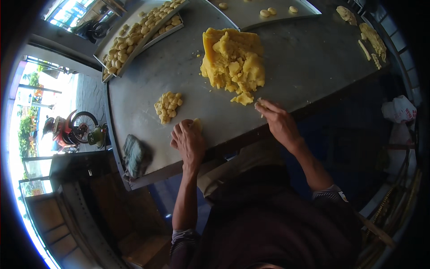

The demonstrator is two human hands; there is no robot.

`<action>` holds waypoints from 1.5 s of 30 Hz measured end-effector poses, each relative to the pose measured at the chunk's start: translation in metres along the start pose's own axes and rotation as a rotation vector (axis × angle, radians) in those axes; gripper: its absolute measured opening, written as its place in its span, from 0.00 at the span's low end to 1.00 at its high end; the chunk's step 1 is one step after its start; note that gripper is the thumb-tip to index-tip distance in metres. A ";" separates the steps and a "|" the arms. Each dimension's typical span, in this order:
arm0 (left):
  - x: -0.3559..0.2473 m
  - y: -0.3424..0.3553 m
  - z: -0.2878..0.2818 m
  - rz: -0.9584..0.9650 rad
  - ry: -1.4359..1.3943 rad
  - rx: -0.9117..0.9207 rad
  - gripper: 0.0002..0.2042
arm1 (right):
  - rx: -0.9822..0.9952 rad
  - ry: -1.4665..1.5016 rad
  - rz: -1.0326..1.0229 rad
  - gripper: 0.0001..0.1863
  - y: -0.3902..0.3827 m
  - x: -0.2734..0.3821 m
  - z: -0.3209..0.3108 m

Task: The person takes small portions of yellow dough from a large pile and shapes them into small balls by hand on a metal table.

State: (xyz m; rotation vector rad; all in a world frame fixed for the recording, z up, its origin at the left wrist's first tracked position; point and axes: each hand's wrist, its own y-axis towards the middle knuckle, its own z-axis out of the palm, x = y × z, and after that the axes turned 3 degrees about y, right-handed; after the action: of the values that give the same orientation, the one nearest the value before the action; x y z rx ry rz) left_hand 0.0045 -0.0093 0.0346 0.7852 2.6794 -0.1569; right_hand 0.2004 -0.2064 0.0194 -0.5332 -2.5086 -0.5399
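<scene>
My left hand [190, 140] rests on the near part of the metal table with its fingers curled. A small pale yellow dough piece [197, 125] shows beside its thumb, partly hidden by the hand. My right hand [280, 121] is above the table's front edge, fingers bent together, with something pale at the fingertips too small to name. Just beyond it lies a big crumbly mound of yellow dough or filling [235, 62], its loose near end close to my fingertips. A cluster of small pale dough pieces [168, 107] sits beyond my left hand.
A tray of round dough balls [121, 49] stands at the far left. Another tray [246, 17] at the back holds several flattened rounds. Dough strips [372, 40] lie at the far right. A crumpled grey-green cloth [135, 154] is at the table's left corner [130, 186].
</scene>
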 end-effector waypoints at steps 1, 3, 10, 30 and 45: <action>0.004 0.003 0.004 -0.002 -0.070 -0.025 0.14 | 0.021 -0.040 0.033 0.23 0.006 0.005 0.000; 0.010 0.011 0.009 -0.010 -0.209 -0.077 0.13 | 0.065 -0.117 0.094 0.22 0.015 0.017 0.001; -0.019 -0.005 0.023 -0.030 -0.955 0.000 0.15 | -0.131 0.456 0.005 0.21 0.023 0.079 0.020; -0.028 -0.012 0.033 0.143 -0.543 -0.043 0.13 | -0.102 0.285 -0.109 0.12 0.034 0.098 0.052; -0.018 -0.004 0.033 0.408 -0.569 -0.012 0.07 | -0.040 0.309 -0.123 0.28 0.054 0.062 0.039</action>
State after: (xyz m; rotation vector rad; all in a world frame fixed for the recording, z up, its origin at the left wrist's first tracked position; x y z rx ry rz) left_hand 0.0265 -0.0278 0.0101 1.0743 1.9500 -0.2219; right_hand 0.1615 -0.1261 0.0372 -0.2858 -2.2487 -0.6661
